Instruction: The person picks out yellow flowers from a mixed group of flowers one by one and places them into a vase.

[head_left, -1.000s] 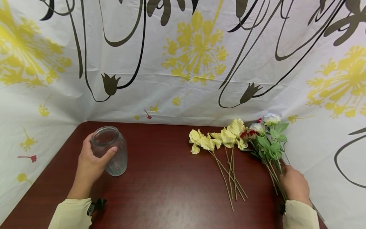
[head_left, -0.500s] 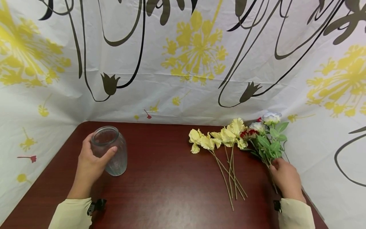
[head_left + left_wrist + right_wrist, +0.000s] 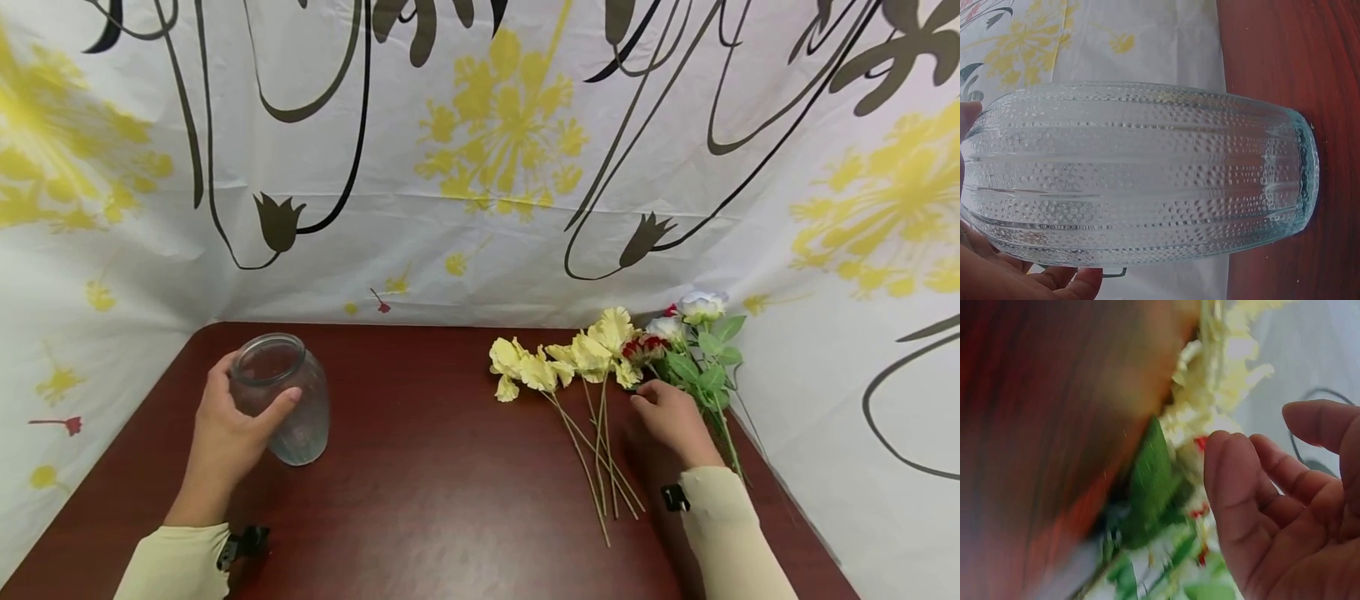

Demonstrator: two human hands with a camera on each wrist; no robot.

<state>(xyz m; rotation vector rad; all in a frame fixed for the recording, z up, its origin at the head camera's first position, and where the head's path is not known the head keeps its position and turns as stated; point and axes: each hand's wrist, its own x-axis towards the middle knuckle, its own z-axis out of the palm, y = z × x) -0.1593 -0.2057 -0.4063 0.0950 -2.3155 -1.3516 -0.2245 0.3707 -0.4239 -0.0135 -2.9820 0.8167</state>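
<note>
My left hand (image 3: pixel 236 425) grips a clear glass vase (image 3: pixel 306 417) near its neck, fingers on the far side and thumb across the front. Bumpy, ribbed glass (image 3: pixel 1147 175) fills the left wrist view. My right hand (image 3: pixel 675 421) is over the right side of the table, its fingers relaxed with nothing between them. Just beyond it lie dark red flowers (image 3: pixel 643 347), white roses (image 3: pixel 701 306) and green leaves (image 3: pixel 708 375). Left of that hand, several yellow irises (image 3: pixel 592 357) lie with their bare stems (image 3: pixel 600 467) crossed. In the right wrist view, a green leaf (image 3: pixel 1150 472) shows beside the fingers.
The dark red wooden table (image 3: pixel 420 467) lies under everything. A white patterned cloth (image 3: pixel 420 167) hangs along the back and both sides, close to the table's edges.
My right hand has left the stems at the right edge and moved left and away from me, toward the gap between the irises and the leafy flowers. My left hand still grips the vase.
</note>
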